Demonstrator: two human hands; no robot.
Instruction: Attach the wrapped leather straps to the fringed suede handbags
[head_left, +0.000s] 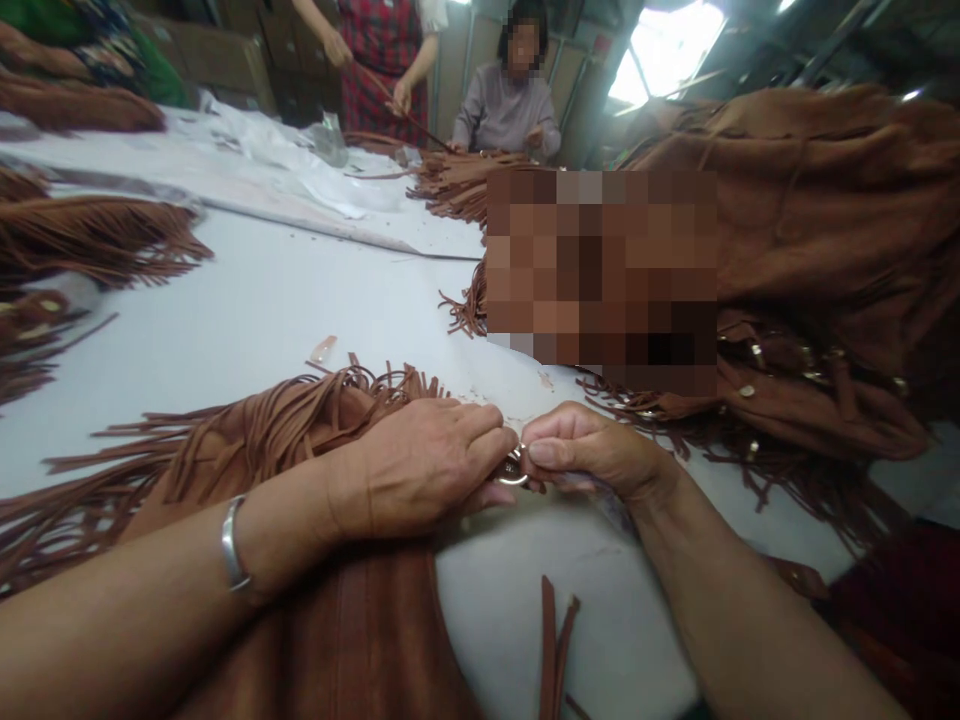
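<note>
My left hand, with a silver bangle on its wrist, is closed, its fingers curled at one side of a shiny metal ring. From the other side my right hand pinches the ring's edge between thumb and fingers. A bit of brown leather shows at the ring, mostly hidden by the fingers. Under my left forearm lies a brown suede fringed piece, its fringe spread to the left and back. Something pale and crumpled, perhaps thin plastic, shows below my right hand.
Loose brown leather strips lie on the white table in front. At right is a big pile of brown suede bags with metal fittings. More fringed pieces lie left. Co-workers are across the table.
</note>
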